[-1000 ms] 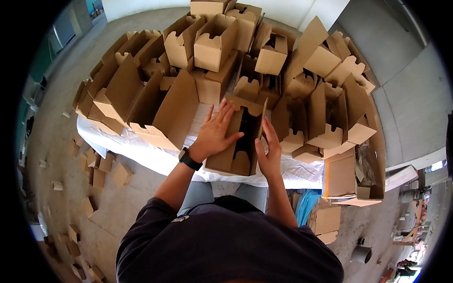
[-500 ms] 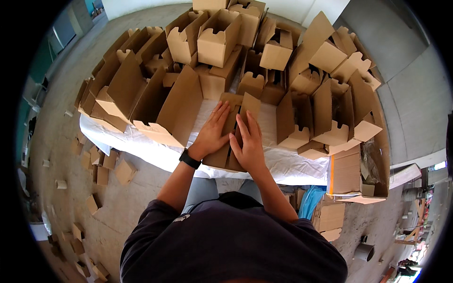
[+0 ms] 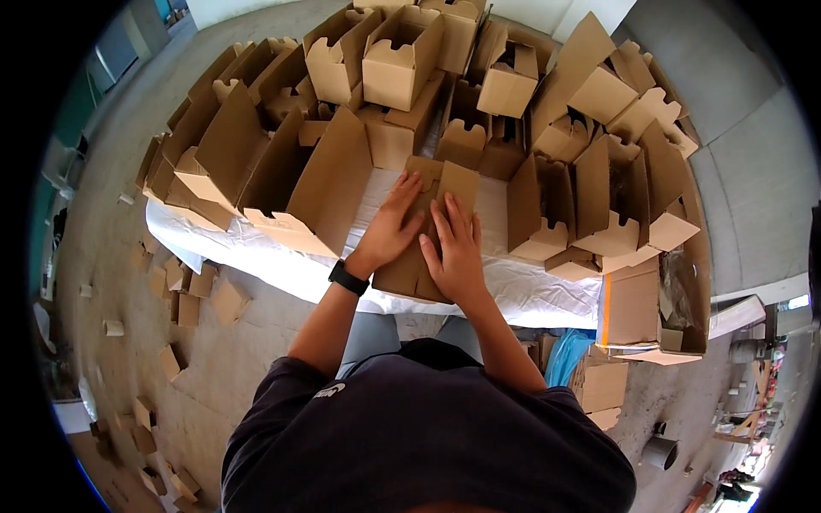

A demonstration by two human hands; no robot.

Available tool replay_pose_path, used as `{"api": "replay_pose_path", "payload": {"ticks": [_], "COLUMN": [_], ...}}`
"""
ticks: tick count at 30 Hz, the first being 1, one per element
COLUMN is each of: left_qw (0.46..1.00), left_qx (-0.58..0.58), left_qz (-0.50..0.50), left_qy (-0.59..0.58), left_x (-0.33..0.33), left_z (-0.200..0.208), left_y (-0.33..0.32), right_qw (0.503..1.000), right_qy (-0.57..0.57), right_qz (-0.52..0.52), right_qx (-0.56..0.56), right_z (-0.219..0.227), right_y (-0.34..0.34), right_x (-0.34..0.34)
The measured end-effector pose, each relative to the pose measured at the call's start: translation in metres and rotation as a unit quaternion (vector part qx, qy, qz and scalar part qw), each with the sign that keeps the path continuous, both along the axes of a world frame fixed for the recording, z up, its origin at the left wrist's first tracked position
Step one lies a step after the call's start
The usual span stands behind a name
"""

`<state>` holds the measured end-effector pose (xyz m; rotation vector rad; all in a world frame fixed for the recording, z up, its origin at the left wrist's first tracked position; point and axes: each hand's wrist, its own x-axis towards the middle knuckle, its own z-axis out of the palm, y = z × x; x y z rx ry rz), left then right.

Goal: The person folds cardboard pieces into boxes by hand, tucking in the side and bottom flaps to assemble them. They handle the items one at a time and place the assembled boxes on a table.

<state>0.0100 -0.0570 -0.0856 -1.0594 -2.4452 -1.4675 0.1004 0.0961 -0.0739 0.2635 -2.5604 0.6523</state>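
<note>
A long brown cardboard box (image 3: 405, 275) lies in front of me on a white cloth (image 3: 539, 301), its two top flaps folded down and meeting along the middle. My left hand (image 3: 391, 226) rests flat on the left flap, fingers stretched toward the far end. On the right flap, my right hand (image 3: 456, 250) lies with its fingers spread and its thumb toward the seam. Both hands press from above and grip nothing. A black band circles my left wrist.
Tall open cardboard boxes (image 3: 329, 184) stand left of the box, more open boxes (image 3: 540, 209) to its right, and stacked ones (image 3: 404, 60) behind. A larger carton (image 3: 631, 303) sits at the right end. Small cardboard pieces (image 3: 229, 301) litter the floor at left; blue plastic (image 3: 566, 355) hangs below the cloth's front edge.
The box's right flap has come down flat, closing the dark gap along the middle. Both hands stay on top, and the whole view has shifted slightly.
</note>
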Motion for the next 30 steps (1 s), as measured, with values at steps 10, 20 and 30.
{"api": "replay_pose_path", "payload": {"ticks": [10,20,30], "left_qw": [0.998,0.988,0.976], "left_qx": [-0.029,-0.130,-0.158], "left_qz": [0.021,-0.072,-0.053], "left_qy": [0.053,0.029,0.143], "left_x": [0.029,0.077,0.079], "left_z": [0.023,0.032,0.021], "left_y": [-0.009,-0.041,-0.042], "right_qw": [0.996,0.981,0.967], "right_qy": [-0.059,-0.036,-0.043], "right_qz": [0.055,0.108,0.118], "right_qx": [-0.043,-0.156,-0.223], "right_z": [0.002,0.008,0.010], "right_y": [0.011,0.013,0.018], "right_x": [0.004,0.008,0.008]}}
